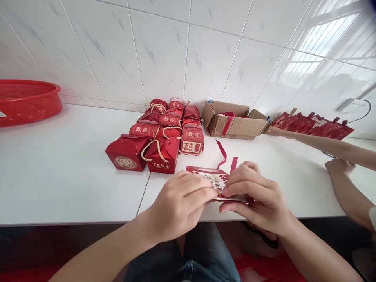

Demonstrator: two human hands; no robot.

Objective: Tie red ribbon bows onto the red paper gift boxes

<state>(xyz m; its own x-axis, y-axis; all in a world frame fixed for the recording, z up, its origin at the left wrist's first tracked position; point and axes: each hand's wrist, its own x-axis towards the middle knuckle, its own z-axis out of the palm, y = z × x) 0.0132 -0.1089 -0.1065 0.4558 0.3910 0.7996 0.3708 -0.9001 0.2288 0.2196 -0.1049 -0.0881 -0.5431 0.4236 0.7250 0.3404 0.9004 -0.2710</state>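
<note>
Near the table's front edge, my left hand [182, 203] and my right hand [257, 196] both grip a flat red printed card packet [211, 176] with a white and gold pattern. My left fingers lie across its lower left part, and my right fingers and thumb close on its right side. Just behind the packet, a curled red ribbon [222, 153] and a short piece of red ribbon [234, 164] rest on the table. Several folded red gift boxes [162, 154], some with rope handles, stand to the left behind my hands.
An open cardboard box [239, 127] with red ribbon inside stands by the wall. Several red bags [315, 125] lean at the right, near another person's arms [329, 145]. A red plastic basket [32, 111] sits far left on the white table [73, 188].
</note>
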